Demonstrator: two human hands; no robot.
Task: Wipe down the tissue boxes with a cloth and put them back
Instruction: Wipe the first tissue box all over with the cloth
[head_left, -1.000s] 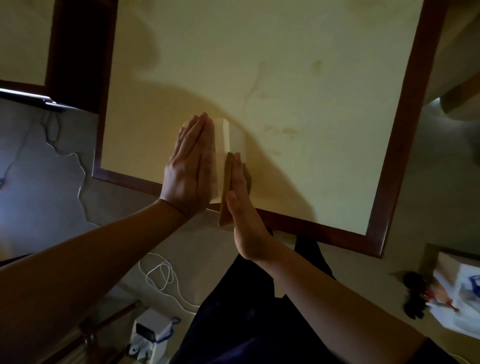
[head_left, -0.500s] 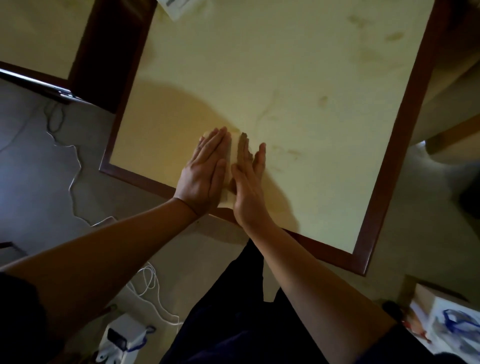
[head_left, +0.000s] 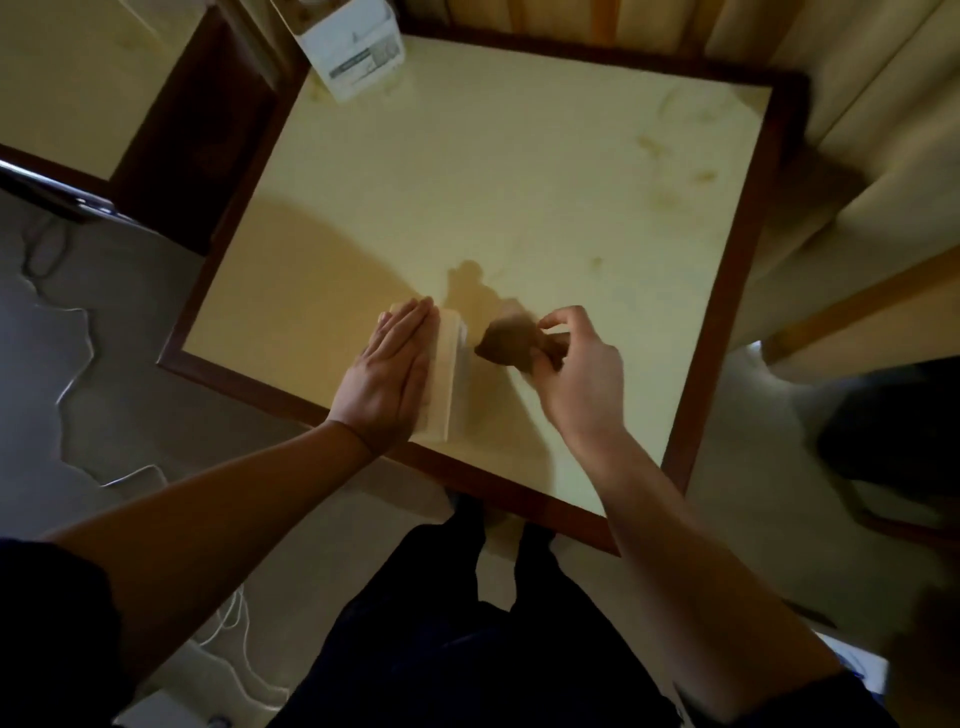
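A: What are the hands doing?

B: The left hand (head_left: 387, 382) is lying flat, fingers straight and together, pressing on the left face of a box (head_left: 445, 382). The right hand (head_left: 576, 374) is curling its fingers and pinching a brown cloth (head_left: 511, 340), which is blurring a little.

A: Is the cloth touching the box?

B: No. It is hanging just beside the box's right side, with a narrow strip of bench showing between them.

A: And where is the box sitting?

B: It is standing on the bench (head_left: 519, 182) close to the near edge, left of the middle. It is looking pale cream, plain, tall and narrow from this angle; I cannot tell whether any print is on it.

A: What else is lying around?

B: A second box (head_left: 358, 49), white with small grey print, is standing at the far left corner of the bench, well apart from the hands. The bench top is showing yellowish stains toward the right and a dark wooden rim all round. A white cable (head_left: 72, 374) is snaking over the grey floor (head_left: 78, 426) to the left. Pale curtains (head_left: 857, 104) are hanging at the right. The person's dark trousers (head_left: 467, 649) are filling the bottom middle.

A: Anything blocking the box?

B: Only the left hand, covering most of its left face.
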